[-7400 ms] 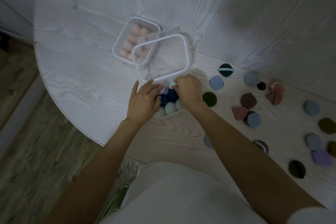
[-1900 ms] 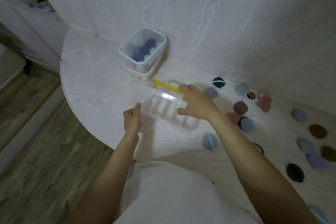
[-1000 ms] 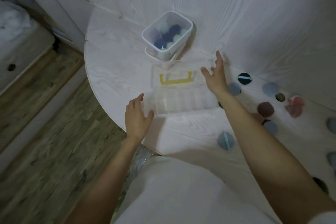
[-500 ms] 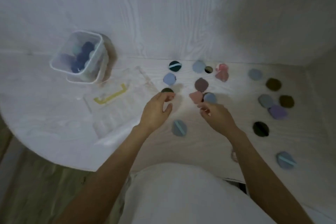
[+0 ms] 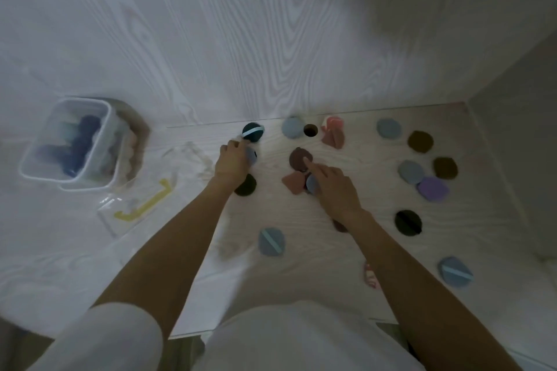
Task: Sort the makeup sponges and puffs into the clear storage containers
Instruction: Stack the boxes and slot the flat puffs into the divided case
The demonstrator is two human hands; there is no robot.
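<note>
Left hand grip pinching pale blue round puff; right hand grip holding grey-blue round puff, forefinger out. Likely collecting for clear slotted storage container at 9 o'clock on desk.

Your two bare forearms extend from short white fabric sleeves, the left sleeve a rounded cuff ending near the elbow. Your white garment's front fills the lower middle of the view, smooth and unmarked. Your left hand and right hand wear no gloves, rings or watch.
</note>
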